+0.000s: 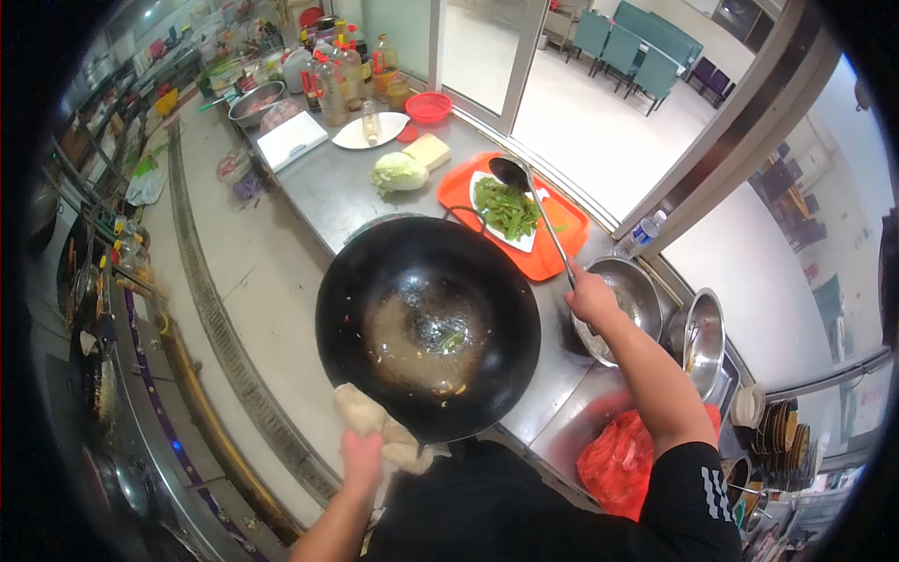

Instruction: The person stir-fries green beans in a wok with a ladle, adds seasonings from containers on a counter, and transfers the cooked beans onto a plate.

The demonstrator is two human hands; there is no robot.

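My left hand point(363, 457) is closed around a beige cloth point(370, 417) at the near rim of a large black wok point(346, 309). A little brownish liquid with small food bits lies in the wok's bottom. My right hand point(592, 298) grips the long handle of a ladle point(510, 172). The ladle's dark bowl is over the far edge of a white plate point(527, 245) of green vegetables point(506, 208). That plate rests on an orange tray point(567, 225) beyond the wok.
Cabbage point(400, 172), a white oval plate point(346, 137), a red bowl point(429, 107) and several sauce bottles point(330, 89) stand along the steel counter. Metal bowls point(702, 328) and a red plastic bag point(613, 459) are at the right. A floor drain point(201, 272) runs along the left.
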